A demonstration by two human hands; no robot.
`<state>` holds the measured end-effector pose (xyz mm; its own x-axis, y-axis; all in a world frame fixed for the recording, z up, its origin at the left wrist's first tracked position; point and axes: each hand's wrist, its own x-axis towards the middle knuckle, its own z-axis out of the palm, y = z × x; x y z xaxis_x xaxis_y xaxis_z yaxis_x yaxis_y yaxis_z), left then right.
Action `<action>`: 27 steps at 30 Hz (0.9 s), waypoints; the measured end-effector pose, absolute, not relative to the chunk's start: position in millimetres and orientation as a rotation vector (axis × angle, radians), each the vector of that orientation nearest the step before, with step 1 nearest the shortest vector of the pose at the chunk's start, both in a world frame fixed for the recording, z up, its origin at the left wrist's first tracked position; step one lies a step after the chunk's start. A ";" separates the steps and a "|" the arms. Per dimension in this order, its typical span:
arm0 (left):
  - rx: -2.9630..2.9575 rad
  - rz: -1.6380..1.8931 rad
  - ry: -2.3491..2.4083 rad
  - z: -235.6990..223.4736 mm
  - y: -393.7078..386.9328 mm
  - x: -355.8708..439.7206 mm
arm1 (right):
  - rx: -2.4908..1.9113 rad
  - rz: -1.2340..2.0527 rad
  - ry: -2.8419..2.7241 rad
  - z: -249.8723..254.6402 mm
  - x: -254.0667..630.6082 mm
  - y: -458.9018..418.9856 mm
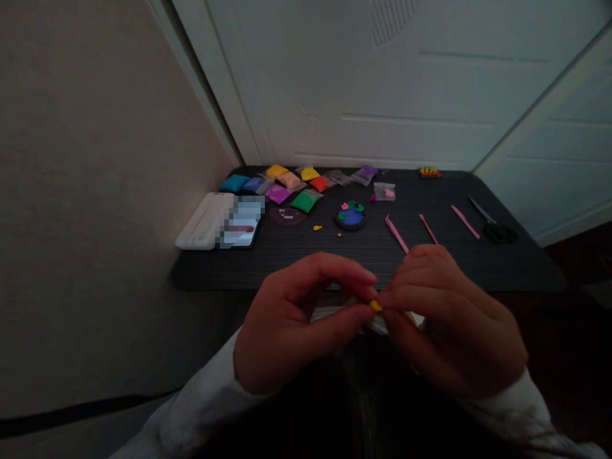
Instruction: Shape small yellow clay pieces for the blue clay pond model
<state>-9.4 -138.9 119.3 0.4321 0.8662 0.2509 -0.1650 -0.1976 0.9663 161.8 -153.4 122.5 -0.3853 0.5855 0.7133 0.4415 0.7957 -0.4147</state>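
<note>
Between the fingertips of both hands sits a small lump of yellow clay (pixel 376 306). My left hand (pixel 299 325) pinches it from the left with thumb and forefinger. From the right, my right hand (pixel 444 312) grips it the same way, its other fingers curled in. Both hands are held in front of the table's near edge. On the table beyond them stands a round clay piece (pixel 350 217) with a blue middle, a dark rim, green pads and a pink bit. A small yellow clay shape (pixel 317 227) and a tiny yellow ball (pixel 339 235) lie left of it.
Bags of coloured clay (pixel 306 201) lie along the back left. A white case (pixel 205 220) and a phone (pixel 241 223) stand at the left. Pink tweezers (pixel 396 234), pink modelling tools (pixel 465 221) and black-handled scissors (pixel 500 231) are on the right of the black table (pixel 220 271).
</note>
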 end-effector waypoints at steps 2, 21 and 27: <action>1.465 1.064 0.666 119.5 -139.0 -9.5 | -0.756 0.195 -2.029 122.2 161.8 -153.4; 1.458 1.050 0.728 120.3 -140.7 -8.0 | -0.784 0.125 -2.021 119.6 161.3 -152.3; 1.439 1.083 0.738 120.1 -140.3 -6.4 | -0.789 0.069 -2.006 118.5 163.8 -153.9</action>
<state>-6.4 -140.3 120.1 0.3800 0.9009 0.2096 -0.1344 -0.1704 0.9762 163.8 -153.9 118.5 -0.3448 0.5550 0.7570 0.5019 0.7905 -0.3509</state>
